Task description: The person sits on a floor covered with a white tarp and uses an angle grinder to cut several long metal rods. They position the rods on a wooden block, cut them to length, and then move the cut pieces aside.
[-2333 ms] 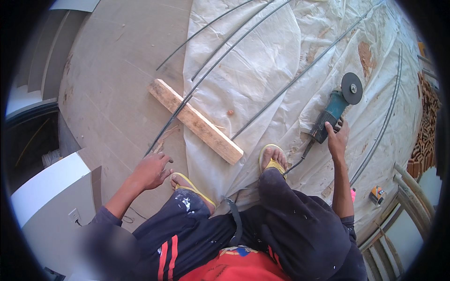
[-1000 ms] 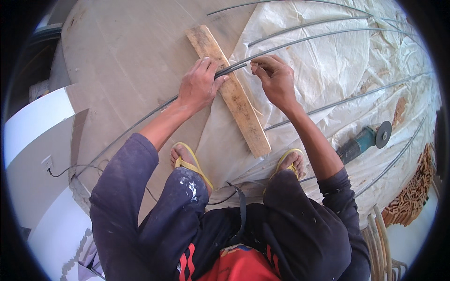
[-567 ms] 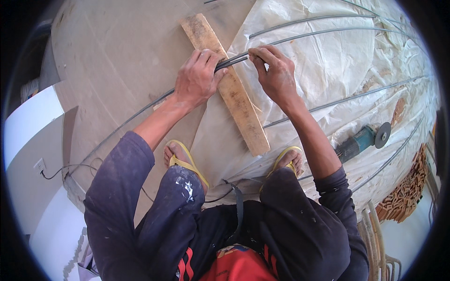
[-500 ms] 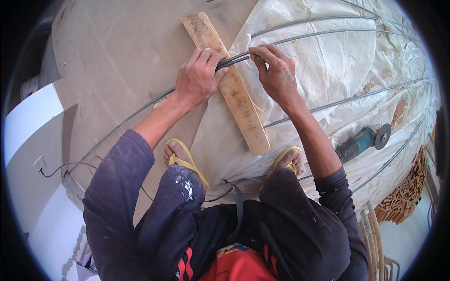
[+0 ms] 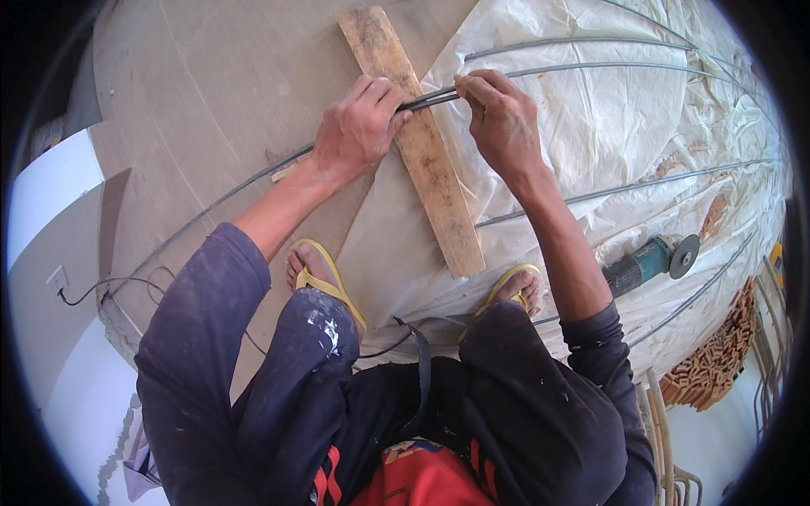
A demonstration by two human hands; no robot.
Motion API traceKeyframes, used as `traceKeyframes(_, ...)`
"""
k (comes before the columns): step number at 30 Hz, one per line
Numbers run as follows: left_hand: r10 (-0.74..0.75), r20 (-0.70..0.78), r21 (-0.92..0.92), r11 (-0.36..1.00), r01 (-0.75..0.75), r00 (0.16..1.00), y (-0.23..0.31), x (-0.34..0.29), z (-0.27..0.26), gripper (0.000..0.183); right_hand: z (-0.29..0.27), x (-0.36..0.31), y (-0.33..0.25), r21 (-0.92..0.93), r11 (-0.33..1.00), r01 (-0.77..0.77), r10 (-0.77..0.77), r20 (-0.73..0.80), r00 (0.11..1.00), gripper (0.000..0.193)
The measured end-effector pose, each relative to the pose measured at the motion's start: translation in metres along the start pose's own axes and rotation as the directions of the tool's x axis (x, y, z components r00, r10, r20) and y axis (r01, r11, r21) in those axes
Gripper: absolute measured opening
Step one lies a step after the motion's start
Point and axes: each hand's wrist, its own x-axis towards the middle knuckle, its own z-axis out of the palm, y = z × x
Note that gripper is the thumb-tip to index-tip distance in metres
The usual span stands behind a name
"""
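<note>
Two dark metal rods cross over the wooden plank, lying side by side. To the left of the plank, my left hand is closed round the rods, its thumb tucked under them. My right hand pinches the rods to the right of the plank with thumb and forefinger. A single rod runs on past my left wrist toward the lower left, and a long rod stretches away to the right. The exact contact under my right fingertips is hidden.
Crumpled plastic sheeting covers the floor on the right, with more rods across it. An angle grinder rests near my right forearm. A brick pile and curved poles stand lower right. A power cord trails from the wall at left.
The view has shifted slightly. Both hands keep their hold on the rods over the plank, and my right fingers have moved a little along them to the right.
</note>
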Motion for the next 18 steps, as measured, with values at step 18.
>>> traceKeyframes(18,-0.026,0.006,-0.001,1.0,0.026,1.0,0.001,0.0,-0.001,0.016,-0.007,0.002,-0.01,0.089,0.99,-0.111,0.11,0.017,0.994,0.009)
